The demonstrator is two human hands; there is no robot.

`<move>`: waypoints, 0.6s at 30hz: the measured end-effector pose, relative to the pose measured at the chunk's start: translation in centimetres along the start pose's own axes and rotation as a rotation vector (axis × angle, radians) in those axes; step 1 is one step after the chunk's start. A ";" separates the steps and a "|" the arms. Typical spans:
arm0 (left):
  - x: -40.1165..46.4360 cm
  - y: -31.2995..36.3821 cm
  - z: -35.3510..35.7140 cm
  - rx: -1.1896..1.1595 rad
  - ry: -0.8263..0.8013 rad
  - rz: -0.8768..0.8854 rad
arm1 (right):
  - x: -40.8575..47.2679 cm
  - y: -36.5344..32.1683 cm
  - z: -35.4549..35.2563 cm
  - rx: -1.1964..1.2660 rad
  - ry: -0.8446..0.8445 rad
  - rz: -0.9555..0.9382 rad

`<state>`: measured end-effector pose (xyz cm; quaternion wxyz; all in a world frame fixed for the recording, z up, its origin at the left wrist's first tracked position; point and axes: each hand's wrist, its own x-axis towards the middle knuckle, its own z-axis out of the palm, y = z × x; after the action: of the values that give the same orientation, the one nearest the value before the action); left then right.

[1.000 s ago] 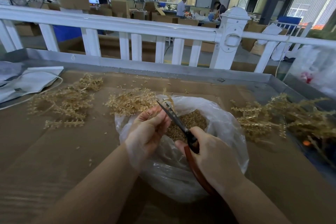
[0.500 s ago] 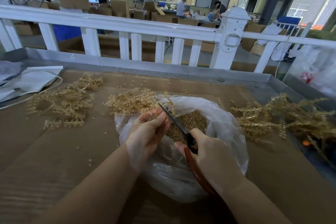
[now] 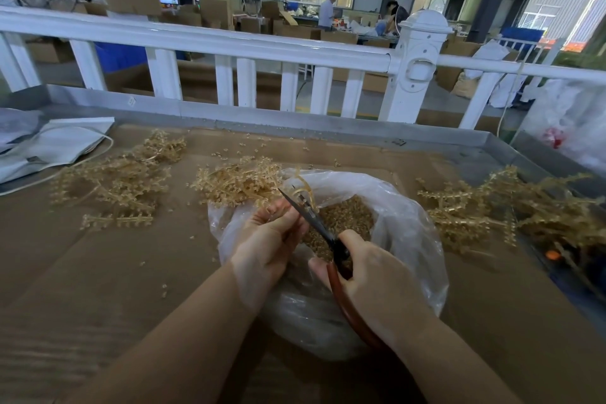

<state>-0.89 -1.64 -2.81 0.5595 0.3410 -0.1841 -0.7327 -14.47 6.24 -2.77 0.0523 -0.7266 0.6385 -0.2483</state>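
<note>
My right hand (image 3: 377, 275) grips red-handled scissors (image 3: 314, 223) whose dark blades point up and to the left over an open clear plastic bag (image 3: 406, 226). The bag holds a heap of small tan plastic bits (image 3: 344, 220). My left hand (image 3: 269, 239) pinches a thin tan plastic sprig (image 3: 305, 188) right at the blades, above the bag's mouth. The sprig curls up past the blade tips.
Piles of tan plastic sprigs lie on the cardboard-covered table at the left (image 3: 118, 180), the centre (image 3: 236, 182) and the right (image 3: 505, 207). White bags (image 3: 55, 144) lie at far left. A white railing (image 3: 229, 46) runs behind the table's metal rim (image 3: 295, 123).
The scissors and my two hands have stayed over the bag with only slight shifts. The sprig strip now curls up more visibly above the blades.
</note>
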 end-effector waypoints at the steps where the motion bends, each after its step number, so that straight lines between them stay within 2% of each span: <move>1: -0.1 0.0 0.0 0.002 0.000 -0.001 | 0.0 0.0 0.0 0.003 0.000 0.000; 8: -0.2 -0.1 -0.1 0.018 -0.044 -0.002 | 0.2 0.0 -0.2 0.043 0.008 -0.001; 18: -0.1 -0.2 -0.2 -0.005 -0.017 0.024 | 0.2 0.2 -0.1 -0.025 -0.007 -0.007</move>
<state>-0.83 -1.44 -3.05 0.5674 0.3312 -0.1911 -0.7293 -14.65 6.10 -2.68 0.0446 -0.7303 0.6388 -0.2379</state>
